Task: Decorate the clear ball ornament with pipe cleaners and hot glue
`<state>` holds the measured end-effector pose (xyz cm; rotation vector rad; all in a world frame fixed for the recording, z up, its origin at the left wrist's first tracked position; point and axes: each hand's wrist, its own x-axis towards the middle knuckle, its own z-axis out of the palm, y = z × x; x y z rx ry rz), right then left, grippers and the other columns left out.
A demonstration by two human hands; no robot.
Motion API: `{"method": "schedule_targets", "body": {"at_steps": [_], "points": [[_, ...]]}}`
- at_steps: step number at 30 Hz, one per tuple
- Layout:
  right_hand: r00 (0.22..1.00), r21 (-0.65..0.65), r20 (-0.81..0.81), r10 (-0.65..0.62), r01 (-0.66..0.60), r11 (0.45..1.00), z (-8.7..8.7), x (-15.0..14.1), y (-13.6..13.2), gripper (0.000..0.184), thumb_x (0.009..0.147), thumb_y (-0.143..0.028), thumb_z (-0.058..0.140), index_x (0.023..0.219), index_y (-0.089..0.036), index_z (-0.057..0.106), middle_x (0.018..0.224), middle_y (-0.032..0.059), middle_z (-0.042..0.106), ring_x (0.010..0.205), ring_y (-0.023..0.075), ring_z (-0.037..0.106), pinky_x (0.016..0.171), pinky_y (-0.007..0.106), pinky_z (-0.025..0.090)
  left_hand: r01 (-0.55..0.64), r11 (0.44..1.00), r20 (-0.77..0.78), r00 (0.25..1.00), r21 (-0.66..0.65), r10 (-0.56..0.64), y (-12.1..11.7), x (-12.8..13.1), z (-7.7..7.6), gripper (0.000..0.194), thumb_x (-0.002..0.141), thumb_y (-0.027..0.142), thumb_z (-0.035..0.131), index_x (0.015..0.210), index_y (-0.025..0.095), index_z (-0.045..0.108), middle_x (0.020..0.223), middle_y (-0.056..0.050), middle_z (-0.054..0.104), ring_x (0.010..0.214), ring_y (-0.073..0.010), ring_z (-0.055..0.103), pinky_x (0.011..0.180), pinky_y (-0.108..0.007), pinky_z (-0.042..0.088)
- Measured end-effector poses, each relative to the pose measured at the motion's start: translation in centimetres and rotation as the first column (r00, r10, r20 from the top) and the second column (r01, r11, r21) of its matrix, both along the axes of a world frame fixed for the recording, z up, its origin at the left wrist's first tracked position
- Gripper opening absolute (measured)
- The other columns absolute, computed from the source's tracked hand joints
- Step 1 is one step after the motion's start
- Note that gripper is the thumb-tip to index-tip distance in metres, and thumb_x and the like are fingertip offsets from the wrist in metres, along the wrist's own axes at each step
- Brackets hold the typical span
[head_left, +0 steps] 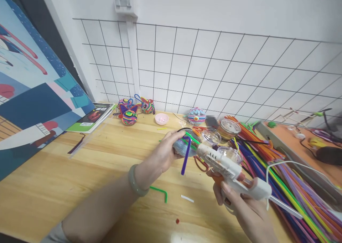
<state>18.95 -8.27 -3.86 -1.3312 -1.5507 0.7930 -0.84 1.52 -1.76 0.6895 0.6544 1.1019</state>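
My left hand [167,148], with a pale green bangle on its wrist, is closed around a rounded, see-through bluish piece [184,148]. Green pipe cleaner runs along that piece, and a bent purple pipe cleaner [186,157] hangs down from it. In my right hand [237,202] is a white hot glue gun [220,164], its nozzle right at the green pipe cleaner. A clear glue stick [285,206] sticks out of the gun's back end. Below the hands lie a bent green pipe cleaner [161,190] and a white strip [187,198]. Red-handled scissors [201,164] are partly hidden behind the gun.
Bundles of coloured pipe cleaners [296,186] fill the right side beside an orange tray [301,143]. Clear plastic domes [211,137], a pink bowl [161,119] and colourful wrapped balls [129,116] stand toward the wire grid. A large picture board [40,93] leans at left.
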Motion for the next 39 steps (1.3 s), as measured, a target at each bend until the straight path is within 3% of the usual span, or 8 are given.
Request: {"method": "schedule_targets", "body": {"at_steps": [4, 8, 11, 18, 26, 39], "points": [[0.998, -0.049, 0.061, 0.002, 0.001, 0.999, 0.5, -0.3, -0.5, 0.044, 0.088, -0.049, 0.052, 0.055, -0.020, 0.058, 0.058, 0.0017, 0.053, 0.059, 0.0179, 0.055, 0.056, 0.027, 0.045, -0.111, 0.991, -0.095, 0.988, 0.077, 0.118, -0.6, 0.2, 0.0, 0.038, 0.076, 0.038, 0.070, 0.109, 0.023, 0.061, 0.107, -0.005, 0.068, 0.087, -0.0179, 0.064, 0.071, -0.027, 0.049], [0.996, -0.033, 0.087, 0.023, -0.020, 0.999, 0.6, -0.2, -0.5, 0.038, 0.089, -0.047, 0.051, 0.064, -0.021, 0.062, 0.059, 0.0007, 0.052, 0.058, 0.0164, 0.052, 0.055, 0.026, 0.043, -0.139, 0.986, -0.115, 0.982, 0.096, 0.150, -1.2, 0.4, 0.9, 0.042, 0.076, 0.033, 0.070, 0.114, 0.021, 0.056, 0.112, -0.006, 0.066, 0.089, -0.0174, 0.063, 0.072, -0.027, 0.049], [0.992, -0.031, 0.116, 0.049, -0.046, 0.998, 0.3, 0.1, -0.5, 0.043, 0.091, -0.047, 0.049, 0.058, -0.020, 0.057, 0.060, 0.0012, 0.052, 0.057, 0.0155, 0.049, 0.054, 0.025, 0.042, -0.154, 0.983, -0.101, 0.981, 0.101, 0.165, -1.3, 0.6, 1.1, 0.048, 0.075, 0.030, 0.072, 0.118, 0.021, 0.051, 0.108, -0.006, 0.067, 0.088, -0.0169, 0.064, 0.073, -0.027, 0.049], [0.988, 0.000, 0.102, 0.113, -0.114, 0.994, -0.7, 1.0, 0.3, 0.026, 0.091, -0.044, 0.050, 0.094, -0.021, 0.062, 0.058, -0.0016, 0.054, 0.056, 0.0165, 0.052, 0.057, 0.027, 0.044, -0.161, 0.982, -0.117, 0.978, 0.097, 0.172, -1.3, 0.7, 1.1, 0.050, 0.076, 0.028, 0.071, 0.120, 0.021, 0.049, 0.108, -0.006, 0.067, 0.088, -0.0166, 0.064, 0.076, -0.028, 0.049], [0.987, -0.004, 0.074, 0.140, -0.141, 0.990, -0.5, 0.9, 0.1, 0.026, 0.093, -0.043, 0.049, 0.091, -0.021, 0.062, 0.057, -0.0011, 0.053, 0.050, 0.0143, 0.046, 0.046, 0.026, 0.033, -0.147, 0.985, -0.127, 0.979, 0.092, 0.158, -1.3, 0.6, 1.2, 0.046, 0.075, 0.029, 0.072, 0.116, 0.022, 0.051, 0.107, -0.005, 0.067, 0.089, -0.0171, 0.063, 0.077, -0.028, 0.048], [0.989, 0.015, 0.063, 0.136, -0.137, 0.990, -0.7, 1.0, 0.2, 0.024, 0.093, -0.041, 0.049, 0.094, -0.021, 0.062, 0.057, -0.0015, 0.053, 0.051, 0.0143, 0.047, 0.047, 0.026, 0.033, -0.150, 0.983, -0.121, 0.979, 0.102, 0.162, -1.2, 0.4, 1.0, 0.049, 0.075, 0.028, 0.072, 0.118, 0.021, 0.050, 0.111, -0.007, 0.066, 0.090, -0.0177, 0.064, 0.077, -0.028, 0.049]]}}
